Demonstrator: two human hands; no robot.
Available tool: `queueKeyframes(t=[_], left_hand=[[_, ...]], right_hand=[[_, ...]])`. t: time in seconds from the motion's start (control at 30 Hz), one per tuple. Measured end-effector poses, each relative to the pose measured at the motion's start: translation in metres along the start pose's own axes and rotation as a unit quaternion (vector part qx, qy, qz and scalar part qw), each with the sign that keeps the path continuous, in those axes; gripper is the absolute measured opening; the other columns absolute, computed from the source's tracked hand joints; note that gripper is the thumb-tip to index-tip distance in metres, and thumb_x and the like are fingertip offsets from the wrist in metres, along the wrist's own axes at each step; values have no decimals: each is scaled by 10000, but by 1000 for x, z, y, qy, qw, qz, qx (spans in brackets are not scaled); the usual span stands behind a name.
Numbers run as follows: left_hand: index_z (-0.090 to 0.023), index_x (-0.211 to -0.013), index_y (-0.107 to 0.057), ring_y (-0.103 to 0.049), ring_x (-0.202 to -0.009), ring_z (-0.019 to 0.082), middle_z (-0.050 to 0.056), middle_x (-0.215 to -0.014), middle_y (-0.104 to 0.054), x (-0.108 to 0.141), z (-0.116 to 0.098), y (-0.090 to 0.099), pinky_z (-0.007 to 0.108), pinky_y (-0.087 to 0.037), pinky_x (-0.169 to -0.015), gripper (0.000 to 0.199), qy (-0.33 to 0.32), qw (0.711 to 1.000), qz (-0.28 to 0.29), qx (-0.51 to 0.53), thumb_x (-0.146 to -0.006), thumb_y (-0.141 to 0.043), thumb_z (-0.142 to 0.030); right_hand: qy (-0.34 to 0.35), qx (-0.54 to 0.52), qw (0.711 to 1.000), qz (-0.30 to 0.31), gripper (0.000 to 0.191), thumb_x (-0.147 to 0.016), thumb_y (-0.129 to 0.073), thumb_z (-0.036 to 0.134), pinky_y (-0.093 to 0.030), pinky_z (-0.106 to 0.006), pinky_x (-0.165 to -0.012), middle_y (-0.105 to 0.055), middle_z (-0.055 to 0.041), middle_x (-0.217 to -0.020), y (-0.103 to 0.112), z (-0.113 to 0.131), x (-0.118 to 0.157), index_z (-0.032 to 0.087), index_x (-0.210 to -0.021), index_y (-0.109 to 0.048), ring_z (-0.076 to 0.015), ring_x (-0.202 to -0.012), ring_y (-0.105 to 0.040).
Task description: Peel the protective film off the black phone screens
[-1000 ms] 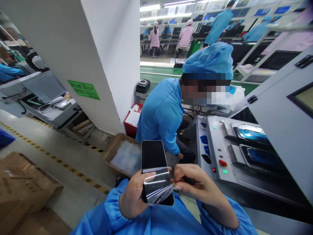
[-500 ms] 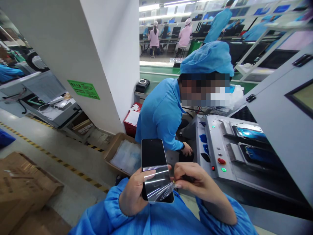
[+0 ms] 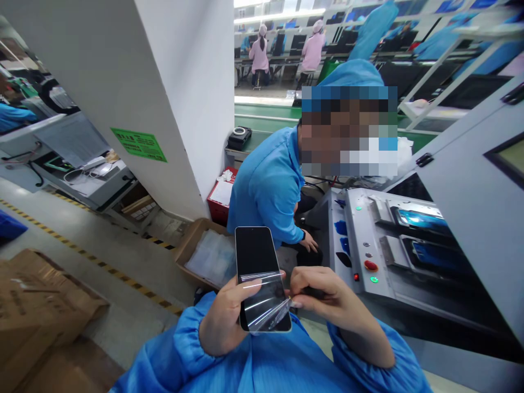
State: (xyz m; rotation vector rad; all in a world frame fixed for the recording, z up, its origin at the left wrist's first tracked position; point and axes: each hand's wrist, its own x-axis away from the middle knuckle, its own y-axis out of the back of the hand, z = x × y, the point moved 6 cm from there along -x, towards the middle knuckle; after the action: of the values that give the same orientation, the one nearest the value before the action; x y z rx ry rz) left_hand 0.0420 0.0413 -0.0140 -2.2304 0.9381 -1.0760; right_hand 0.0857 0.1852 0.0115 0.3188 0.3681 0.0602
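A smartphone (image 3: 254, 248) with a dark screen and a pale rim lies tilted in my left hand (image 3: 223, 315), which is closed around its lower half, the thumb resting on the front. Clear plastic film (image 3: 264, 299) covers the lower part of the screen and shows bright creases fanning toward the right edge. There my right hand (image 3: 323, 295) pinches the film's corner between thumb and fingertips, close beside the phone. The film's top edge runs straight across the middle of the screen.
To the right stands a machine (image 3: 352, 218) with a red button (image 3: 370, 266) and two fixtures holding blue-lit phone-shaped pieces. A co-worker in blue (image 3: 266, 185) sits just ahead. A cardboard box (image 3: 192, 229) of plastic bags is beside them; more cartons (image 3: 36, 305) lie left.
Both hands and the phone keep nearly the same pose, a little higher in view. The co-worker's head has turned, and their hand has shifted slightly onto their knee.
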Motion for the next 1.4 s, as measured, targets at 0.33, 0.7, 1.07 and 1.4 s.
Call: queueKeyframes(t=[0.33,0.7,1.07,1.4], left_hand=[[-160,-1080,-758,-708,-994,281,104,-1009,-772,-4,-1,0,367,-538,-898,306,6,1000,5,12,-809,-666,-268],[-142,-1090,-751,-705,-993,293,124,-1020,-764,-7,-2,-3,395,-527,-916,352,13,1000,-14,3,-767,-712,-276],[-172,-1192,-704,-691,-741,201,96,-964,-740,-14,0,2,334,-547,-724,371,-40,999,6,-23,-872,-632,-345],[-193,-1288,-629,-661,-1012,269,78,-1095,-726,-13,-45,11,395,-495,-905,487,-179,982,5,62,-895,-516,-459]], right_hand=[[30,-14,999,-7,299,-943,-606,377,-400,-208,-531,-569,4,-648,2,0,-1,170,-728,-588,-95,-566,-522],[32,-34,999,-10,244,-930,-631,333,-398,-207,-548,-583,2,-667,7,-1,0,174,-746,-609,-98,-591,-529],[-135,-121,983,-28,290,-990,-491,407,-413,-202,-539,-534,27,-665,-31,-22,8,195,-793,-493,-100,-579,-546],[-158,-268,945,-102,301,-943,-593,397,-318,-138,-384,-497,63,-620,-37,-19,25,184,-755,-490,-27,-382,-469]])
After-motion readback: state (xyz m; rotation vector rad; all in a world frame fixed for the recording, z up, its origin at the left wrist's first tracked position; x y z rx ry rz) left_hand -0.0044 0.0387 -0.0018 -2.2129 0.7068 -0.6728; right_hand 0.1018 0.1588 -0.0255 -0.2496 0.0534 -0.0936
